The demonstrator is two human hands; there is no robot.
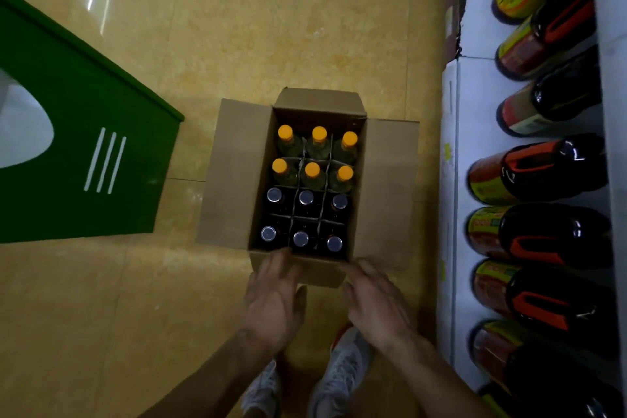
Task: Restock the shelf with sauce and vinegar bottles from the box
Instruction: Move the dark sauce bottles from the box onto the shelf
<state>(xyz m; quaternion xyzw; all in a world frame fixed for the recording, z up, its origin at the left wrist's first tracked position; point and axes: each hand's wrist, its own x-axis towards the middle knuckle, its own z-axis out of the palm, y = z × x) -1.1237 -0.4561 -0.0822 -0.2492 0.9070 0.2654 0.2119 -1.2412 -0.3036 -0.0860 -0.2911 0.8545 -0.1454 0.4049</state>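
Box (224,180) of twelve sits open on the floor (237,27) beside the shelf (475,95): six orange-capped bottles (312,170) in the far rows, six dark bottles (306,197) with silver caps in the near ones. Left hand (274,299) and right hand (376,302) both rest with fingers stretched out on the near flap, holding nothing. Full and possibly glass (hard to be sure from above), each bottle should be weighty, rigid, smooth and breakable. Cardboard dividers (294,210) hem the bodies in, so the neck just under the cap looks like the only reachable hold. Lift straight up, then support the base before turning toward the shelf.
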